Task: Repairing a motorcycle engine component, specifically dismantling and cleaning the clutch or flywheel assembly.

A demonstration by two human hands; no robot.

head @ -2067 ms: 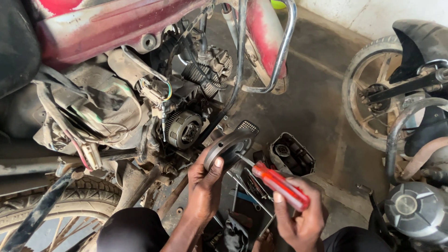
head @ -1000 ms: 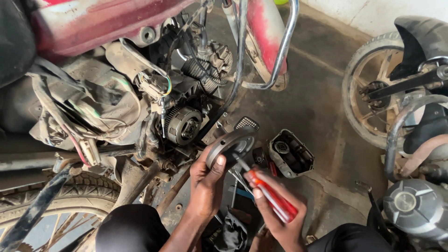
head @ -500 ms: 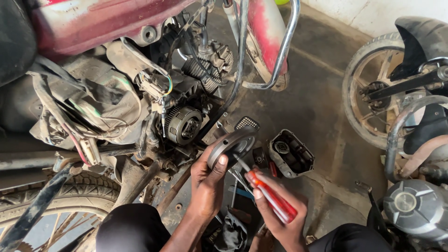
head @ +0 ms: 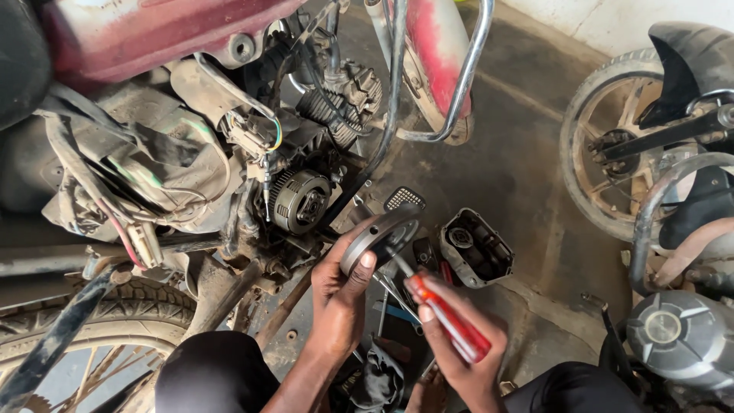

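Down near the bottom edge, the left hand (head: 340, 306) grips a round grey metal disc (head: 380, 239), thumb across its near face and fingers curled behind, holding it tilted on edge above the floor. The right hand (head: 459, 356) is closed around the red handle of a screwdriver (head: 447, 325); the shaft runs up and to the left, and its tip meets the disc's face near the centre. Both forearms come up from the bottom of the view, between two dark-clad knees.

Just right of the disc, an open engine cover (head: 475, 247) lies on the concrete floor (head: 527, 153) with its hollow side up. A small ribbed pedal (head: 404, 197) sits just above the disc. Loose tools and a dark rag (head: 378, 378) lie on the floor under the hands.

Left of the disc, close by, the clutch (head: 300, 200) sits exposed on the side of the engine, round and toothed at the rim. Above it are the finned cylinder (head: 348, 95), a bundle of wires (head: 256, 138), and a worn red tank (head: 153, 30). A chrome guard bar (head: 466, 73) curves down beside a red fork cover. A tyre (head: 92, 321) fills the lower left corner.

Well apart on the right, a second motorcycle's front wheel (head: 604, 160) stands, with a grey round engine cover (head: 680, 333) below it.
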